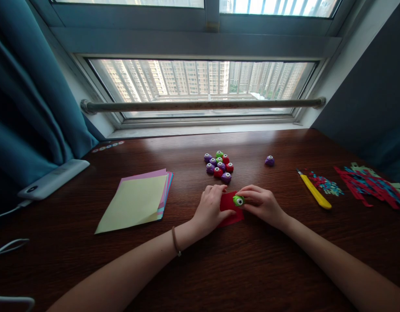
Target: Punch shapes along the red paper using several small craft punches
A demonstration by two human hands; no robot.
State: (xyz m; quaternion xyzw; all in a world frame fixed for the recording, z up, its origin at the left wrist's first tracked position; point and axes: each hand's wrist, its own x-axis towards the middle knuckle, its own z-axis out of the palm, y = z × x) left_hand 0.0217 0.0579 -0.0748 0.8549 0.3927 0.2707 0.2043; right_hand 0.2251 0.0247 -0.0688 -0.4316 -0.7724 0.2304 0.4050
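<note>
My left hand (213,204) grips a small sheet of red paper (230,220) from its left side, thumb on top. At the sheet's upper right edge, my right hand (263,203) has its thumb and fingers closed around a small green craft paper punch (239,200) with a white, dark-marked button on top. The punch meets the edge of the paper; whether the paper sits inside its slot I cannot tell. Just beyond the hands stands a cluster of purple, red and green punches, among them a purple one (226,177). Another purple punch (269,161) stands alone to the right.
A stack of coloured paper (138,199) lies left. To the right are a yellow utility knife (315,190), tiny paper cutouts (326,183) and paper strips (365,184). A white power strip (55,178) sits by the blue curtain (34,95). A window rail (203,105) crosses behind the table.
</note>
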